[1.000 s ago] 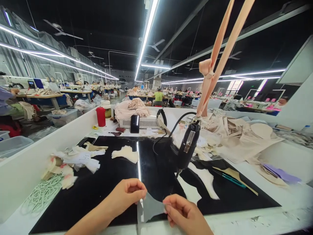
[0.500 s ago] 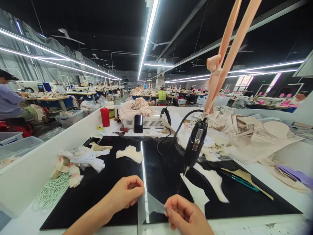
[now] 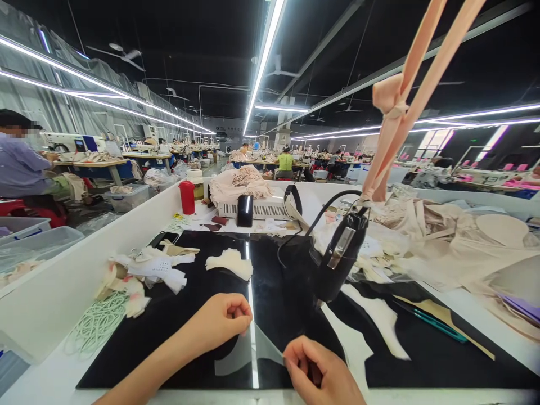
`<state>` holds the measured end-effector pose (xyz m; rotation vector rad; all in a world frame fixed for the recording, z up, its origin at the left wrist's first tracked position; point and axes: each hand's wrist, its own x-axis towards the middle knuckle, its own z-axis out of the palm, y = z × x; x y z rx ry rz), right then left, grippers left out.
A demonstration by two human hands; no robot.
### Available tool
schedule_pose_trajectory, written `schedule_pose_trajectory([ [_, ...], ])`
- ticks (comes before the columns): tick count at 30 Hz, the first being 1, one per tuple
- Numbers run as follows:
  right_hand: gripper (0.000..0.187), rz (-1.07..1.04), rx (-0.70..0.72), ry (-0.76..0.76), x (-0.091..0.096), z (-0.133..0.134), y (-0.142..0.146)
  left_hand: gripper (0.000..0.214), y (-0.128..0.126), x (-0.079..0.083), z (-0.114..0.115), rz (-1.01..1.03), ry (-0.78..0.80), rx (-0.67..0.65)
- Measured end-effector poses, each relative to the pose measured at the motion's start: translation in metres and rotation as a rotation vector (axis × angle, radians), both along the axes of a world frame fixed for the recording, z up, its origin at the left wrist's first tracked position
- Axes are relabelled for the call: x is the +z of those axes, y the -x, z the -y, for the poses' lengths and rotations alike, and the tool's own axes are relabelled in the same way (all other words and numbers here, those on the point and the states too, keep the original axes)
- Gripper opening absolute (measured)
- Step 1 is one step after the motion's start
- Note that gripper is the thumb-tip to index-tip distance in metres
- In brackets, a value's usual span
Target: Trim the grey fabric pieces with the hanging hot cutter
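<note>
A thin translucent piece of sheer fabric [image 3: 244, 355] is stretched between my two hands, low over the glossy black board [image 3: 169, 337]. My left hand [image 3: 225, 318] pinches its upper left corner. At its right corner, my right hand [image 3: 314, 365] grips it between thumb and fingers. Just beyond my right hand hangs a black handheld electric tool [image 3: 341, 253] with its tip pointing down, tied to a peach fabric strap [image 3: 390, 129]. White cut pieces [image 3: 352, 343] lie under and beside that tool. A cream cut piece [image 3: 230, 263] rests on the board ahead of my left hand.
Left on the board are fabric scraps [image 3: 152, 264] and pale green cord [image 3: 99, 323]. Teal tweezers [image 3: 439, 325] lie at the right, near piled beige fabric [image 3: 455, 236]. A red container [image 3: 187, 197] and a phone [image 3: 244, 211] stand at the back. Co-workers sit at machines beyond.
The sheer fabric now spreads further left beneath my left hand, where it hung down before. Both hands keep their pinch. The whole view has shifted slightly, with the hanging tool appearing further right.
</note>
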<state>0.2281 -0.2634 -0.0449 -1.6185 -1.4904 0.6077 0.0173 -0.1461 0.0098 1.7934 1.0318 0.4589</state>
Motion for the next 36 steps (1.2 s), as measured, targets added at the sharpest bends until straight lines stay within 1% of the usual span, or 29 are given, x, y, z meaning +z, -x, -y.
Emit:
schedule_pose_trajectory([
  [3, 0.016, 0.299, 0.015, -0.167, -0.008, -0.007, -0.004, 0.017, -0.004, -0.006, -0.005, -0.055, -0.177, 0.035],
  [5, 0.011, 0.445, 0.050, -0.228, -0.013, -0.009, -0.010, 0.019, -0.006, -0.012, -0.007, -0.077, -0.278, 0.072],
  [7, 0.006, 0.522, 0.081, -0.242, -0.016, -0.007, -0.019, 0.021, -0.005, -0.019, -0.009, -0.084, -0.337, 0.092],
  [9, 0.009, 0.543, 0.088, -0.239, -0.016, -0.001, -0.030, 0.021, -0.002, -0.026, -0.010, -0.080, -0.353, 0.087],
  [10, 0.009, 0.544, 0.069, -0.239, -0.015, 0.004, -0.037, 0.022, 0.000, -0.030, -0.011, -0.073, -0.353, 0.084],
  [12, 0.013, 0.559, -0.017, -0.237, -0.010, 0.012, -0.055, 0.025, 0.004, -0.038, -0.014, -0.079, -0.362, 0.102],
  [15, 0.023, 0.660, -0.241, -0.187, 0.003, 0.019, -0.092, 0.030, 0.007, -0.051, -0.021, -0.092, -0.360, 0.137],
  [17, 0.025, 0.744, -0.356, -0.142, 0.011, 0.018, -0.119, 0.035, 0.008, -0.057, -0.024, -0.093, -0.342, 0.141],
  [19, 0.024, 0.799, -0.418, -0.119, 0.016, 0.011, -0.140, 0.039, 0.010, -0.063, -0.028, -0.074, -0.339, 0.148],
  [21, 0.020, 0.844, -0.446, -0.101, 0.016, 0.001, -0.154, 0.041, 0.012, -0.069, -0.031, -0.057, -0.354, 0.149],
  [23, 0.017, 0.894, -0.455, -0.076, 0.013, -0.011, -0.159, 0.039, 0.016, -0.074, -0.035, -0.045, -0.385, 0.135],
  [26, 0.018, 0.977, -0.454, -0.026, 0.009, -0.027, -0.157, 0.037, 0.019, -0.079, -0.039, -0.041, -0.438, 0.124],
  [28, 0.012, 1.031, -0.449, 0.019, 0.007, -0.035, -0.155, 0.037, 0.019, -0.081, -0.040, -0.052, -0.454, 0.130],
  [30, 0.010, 1.077, -0.444, 0.070, 0.007, -0.039, -0.153, 0.040, 0.018, -0.082, -0.040, -0.062, -0.457, 0.144],
  [36, 0.017, 1.135, -0.449, 0.182, 0.008, -0.039, -0.154, 0.043, 0.016, -0.082, -0.039, -0.087, -0.451, 0.148],
])
